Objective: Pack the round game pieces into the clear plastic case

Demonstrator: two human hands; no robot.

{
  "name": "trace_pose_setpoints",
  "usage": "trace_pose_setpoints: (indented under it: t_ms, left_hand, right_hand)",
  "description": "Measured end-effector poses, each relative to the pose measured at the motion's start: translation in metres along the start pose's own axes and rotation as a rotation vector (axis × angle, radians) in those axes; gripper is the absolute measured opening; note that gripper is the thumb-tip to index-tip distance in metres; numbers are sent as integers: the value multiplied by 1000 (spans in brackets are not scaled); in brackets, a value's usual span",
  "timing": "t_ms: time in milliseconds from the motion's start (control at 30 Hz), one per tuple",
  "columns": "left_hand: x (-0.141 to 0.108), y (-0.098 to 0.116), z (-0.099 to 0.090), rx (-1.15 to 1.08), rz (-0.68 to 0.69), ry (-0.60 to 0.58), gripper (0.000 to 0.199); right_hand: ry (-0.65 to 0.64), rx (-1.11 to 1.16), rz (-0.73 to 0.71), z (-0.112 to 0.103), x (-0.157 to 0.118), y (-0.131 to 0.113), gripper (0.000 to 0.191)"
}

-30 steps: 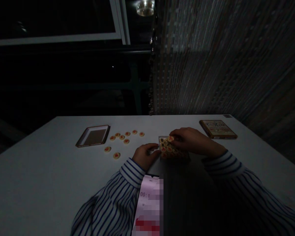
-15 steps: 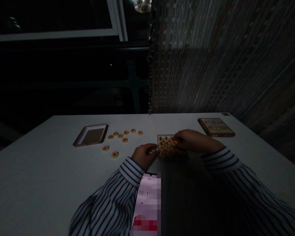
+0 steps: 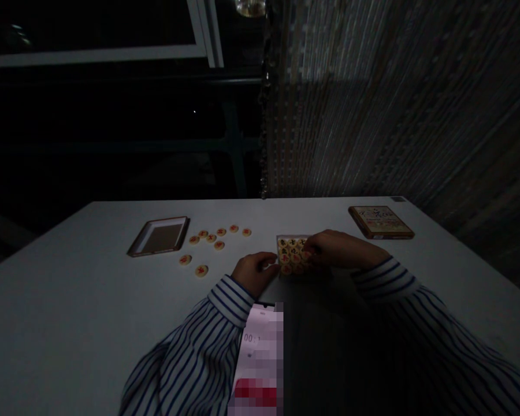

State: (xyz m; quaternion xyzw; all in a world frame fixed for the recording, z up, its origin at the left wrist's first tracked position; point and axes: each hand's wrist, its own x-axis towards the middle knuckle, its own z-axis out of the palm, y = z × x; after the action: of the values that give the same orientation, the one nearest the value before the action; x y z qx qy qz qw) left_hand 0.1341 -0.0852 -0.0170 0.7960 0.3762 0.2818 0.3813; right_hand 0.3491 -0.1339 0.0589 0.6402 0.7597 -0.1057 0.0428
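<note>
An open box (image 3: 279,247) holds rows of round xiangqi pieces (image 3: 293,251) with black and red characters. At its left side my left hand (image 3: 253,273) is curled, with thumb and fingertips against the box's edge. My right hand (image 3: 335,248) reaches over the box from the right, fingers pinched at a xiangqi piece (image 3: 305,255) among those in the box. That hand covers the box's right part. Several loose red-lettered pieces (image 3: 211,238) lie on the table to the left, two of them nearer to me (image 3: 201,270).
An upturned box lid (image 3: 164,237) lies at the left of the white table (image 3: 91,312). Towards the back right is a closed, printed box (image 3: 383,222). A phone (image 3: 255,346) showing a timer lies in front, beside my left sleeve. A bead-string curtain (image 3: 329,115) hangs behind.
My right hand's fingers have lowered slightly, and the piece that was raised at their tips now sits lower among the others. My left hand stays at the box's edge. The view has shifted slightly.
</note>
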Motion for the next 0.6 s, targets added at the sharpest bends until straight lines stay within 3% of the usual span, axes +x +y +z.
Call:
trace_pose_setpoints:
  t_ms: [600]
  left_hand:
    - [-1, 3, -2, 0, -12, 18, 30]
  right_hand:
    - [2, 17, -44, 1, -1, 1, 22]
